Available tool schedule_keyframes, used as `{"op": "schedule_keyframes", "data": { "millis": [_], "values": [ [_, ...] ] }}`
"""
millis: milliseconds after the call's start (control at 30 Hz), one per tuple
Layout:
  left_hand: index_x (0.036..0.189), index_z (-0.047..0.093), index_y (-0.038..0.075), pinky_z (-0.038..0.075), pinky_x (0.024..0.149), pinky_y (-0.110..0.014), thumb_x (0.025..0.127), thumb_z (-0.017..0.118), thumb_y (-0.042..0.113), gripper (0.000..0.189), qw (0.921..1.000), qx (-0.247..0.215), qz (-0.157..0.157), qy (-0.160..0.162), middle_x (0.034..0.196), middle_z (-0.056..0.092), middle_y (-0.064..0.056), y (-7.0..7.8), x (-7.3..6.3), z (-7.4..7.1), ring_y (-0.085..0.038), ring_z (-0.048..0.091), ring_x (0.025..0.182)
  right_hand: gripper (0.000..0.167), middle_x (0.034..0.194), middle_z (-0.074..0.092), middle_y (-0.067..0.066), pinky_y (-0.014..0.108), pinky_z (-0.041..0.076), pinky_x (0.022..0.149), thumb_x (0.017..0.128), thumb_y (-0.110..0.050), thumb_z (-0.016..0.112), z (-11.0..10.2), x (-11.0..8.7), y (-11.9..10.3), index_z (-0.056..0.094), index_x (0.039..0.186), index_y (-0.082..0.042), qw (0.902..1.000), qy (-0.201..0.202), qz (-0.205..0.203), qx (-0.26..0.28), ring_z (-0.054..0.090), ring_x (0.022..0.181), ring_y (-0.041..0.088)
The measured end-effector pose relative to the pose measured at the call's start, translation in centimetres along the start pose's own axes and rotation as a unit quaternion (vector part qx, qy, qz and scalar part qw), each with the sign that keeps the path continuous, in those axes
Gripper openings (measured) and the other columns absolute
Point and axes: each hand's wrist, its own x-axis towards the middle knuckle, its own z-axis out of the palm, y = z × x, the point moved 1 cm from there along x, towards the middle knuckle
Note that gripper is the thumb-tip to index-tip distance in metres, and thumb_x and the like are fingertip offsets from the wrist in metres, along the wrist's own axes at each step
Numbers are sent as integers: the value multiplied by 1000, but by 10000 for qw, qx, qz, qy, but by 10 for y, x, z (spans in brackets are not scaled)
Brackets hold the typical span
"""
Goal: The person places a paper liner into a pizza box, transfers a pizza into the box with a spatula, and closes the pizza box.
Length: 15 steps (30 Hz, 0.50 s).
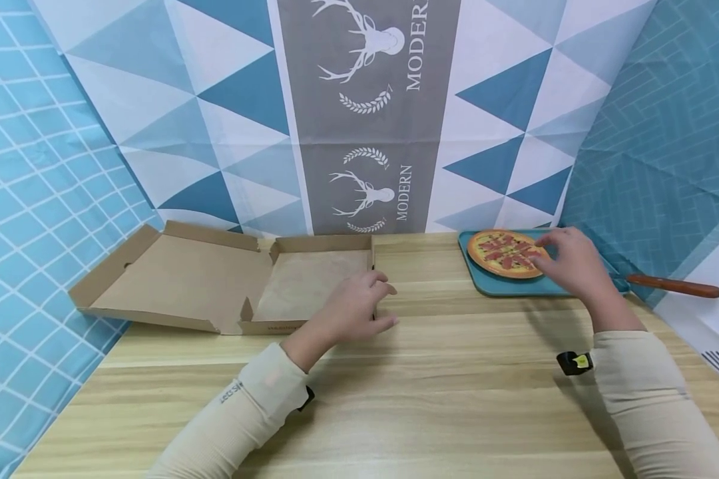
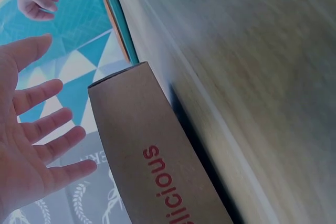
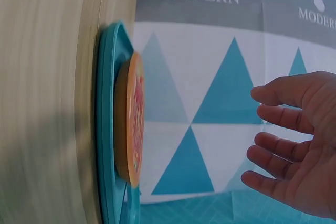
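A round toy-like pizza (image 1: 503,255) with an orange crust lies on a teal tray (image 1: 497,286) at the back right. Above its right side hovers my right hand (image 1: 575,263), fingers loosely bent; the right wrist view shows a gap between that hand (image 3: 299,140) and the pizza (image 3: 135,124). My left hand (image 1: 356,306) hangs over the front right corner of an open cardboard pizza box (image 1: 311,283). In the left wrist view the left hand's fingers (image 2: 42,124) are spread, holding nothing, beside the box wall (image 2: 152,150) with red lettering.
The box lid (image 1: 180,276) is folded back to the left, reaching past the table's edge. A wooden handle (image 1: 674,285) sticks out from the tray's right side; its far end is behind the right hand. A patterned cloth wall (image 1: 371,126) stands behind the wooden table (image 1: 431,399).
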Motion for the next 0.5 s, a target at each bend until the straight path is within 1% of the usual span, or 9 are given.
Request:
{"op": "schedule_keyframes", "data": {
  "millis": [200, 367, 500],
  "values": [
    [116, 67, 11, 44, 98, -47, 86, 70, 42, 43, 9998, 131, 117, -61, 125, 58, -12, 6, 4, 1, -30, 53, 118, 32, 121, 45, 38, 70, 34, 89, 90, -10, 66, -9, -4, 18, 60, 111, 14, 9996, 54, 156, -208, 38, 113, 56],
    [115, 67, 10, 43, 98, -47, 86, 70, 39, 41, 9997, -34, 167, -149, 124, 58, -12, 11, 5, 5, -30, 53, 117, 32, 120, 44, 40, 70, 35, 87, 89, -10, 66, -13, -7, 30, 59, 110, 14, 9985, 35, 337, -438, 39, 110, 57],
    [115, 66, 11, 43, 99, -46, 87, 70, 40, 41, 9995, -10, 208, -220, 125, 58, -12, 13, 7, 8, -30, 53, 117, 34, 119, 42, 40, 70, 36, 85, 89, -10, 65, -17, -10, 38, 58, 110, 15, 9975, -25, 418, -573, 39, 109, 56]
  ]
}}
